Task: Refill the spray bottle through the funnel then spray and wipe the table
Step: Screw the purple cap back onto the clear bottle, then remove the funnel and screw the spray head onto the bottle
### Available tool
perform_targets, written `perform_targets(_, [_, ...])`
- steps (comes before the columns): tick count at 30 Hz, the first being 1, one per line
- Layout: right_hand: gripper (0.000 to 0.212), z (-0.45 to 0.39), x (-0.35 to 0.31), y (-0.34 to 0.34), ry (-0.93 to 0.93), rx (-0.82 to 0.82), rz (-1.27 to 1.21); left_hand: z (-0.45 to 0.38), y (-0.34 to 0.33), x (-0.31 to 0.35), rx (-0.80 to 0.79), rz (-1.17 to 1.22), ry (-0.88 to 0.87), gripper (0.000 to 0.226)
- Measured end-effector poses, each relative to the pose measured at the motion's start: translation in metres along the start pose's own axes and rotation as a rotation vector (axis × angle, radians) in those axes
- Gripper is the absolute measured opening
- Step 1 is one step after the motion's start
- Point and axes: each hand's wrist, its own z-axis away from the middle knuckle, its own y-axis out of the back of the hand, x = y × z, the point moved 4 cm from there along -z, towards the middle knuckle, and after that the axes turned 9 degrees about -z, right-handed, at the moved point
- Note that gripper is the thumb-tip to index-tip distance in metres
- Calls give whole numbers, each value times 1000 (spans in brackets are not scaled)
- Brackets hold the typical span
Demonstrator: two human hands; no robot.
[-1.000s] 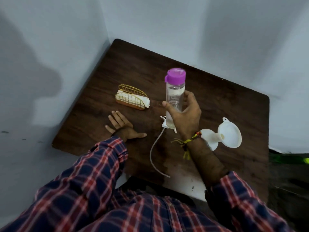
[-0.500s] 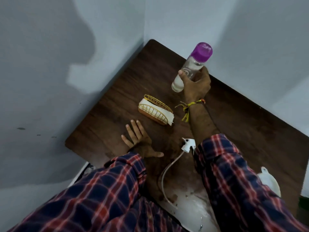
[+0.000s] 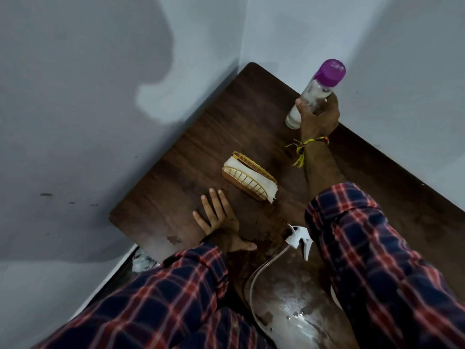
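Observation:
My right hand (image 3: 318,117) grips a clear bottle with a purple cap (image 3: 317,91) far out near the table's back edge, close to the wall; the bottle leans and its base meets the dark wooden table (image 3: 181,187). My left hand (image 3: 220,222) lies flat on the table with fingers spread, near the front left. A white spray head (image 3: 298,239) with a long clear tube lies on the table between my arms. The funnel is hidden behind my right sleeve.
A gold wire holder with white napkins (image 3: 249,181) sits just beyond my left hand. The table stands in a corner with walls on the left and back. A pale worn or wet patch (image 3: 294,313) covers the near tabletop.
My right hand carried the purple-capped bottle from the middle of the table out to the far edge by the wall. The view swung left, so the funnel dropped out of sight. My left hand stayed put.

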Motion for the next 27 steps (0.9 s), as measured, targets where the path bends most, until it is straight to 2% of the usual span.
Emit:
perform_targets(8, [91, 18, -2, 19, -142, -20, 83, 3, 0, 0, 19, 3, -22, 171])
perform_targets(15, [56, 109, -1, 101, -230, 75, 61, 9, 3, -1, 61, -16, -38, 171])
perform_targets(19, [46, 164, 17, 152, -294, 74, 104, 13, 4, 0, 57, -34, -21, 172])
perform_targets(24, [37, 198, 30, 196, -374, 73, 328, 16, 1, -1, 135, -53, -40, 166])
perform_targets(27, [31, 200, 43, 200, -451, -41, 496, 22, -10, -3, 234, -54, -84, 153])
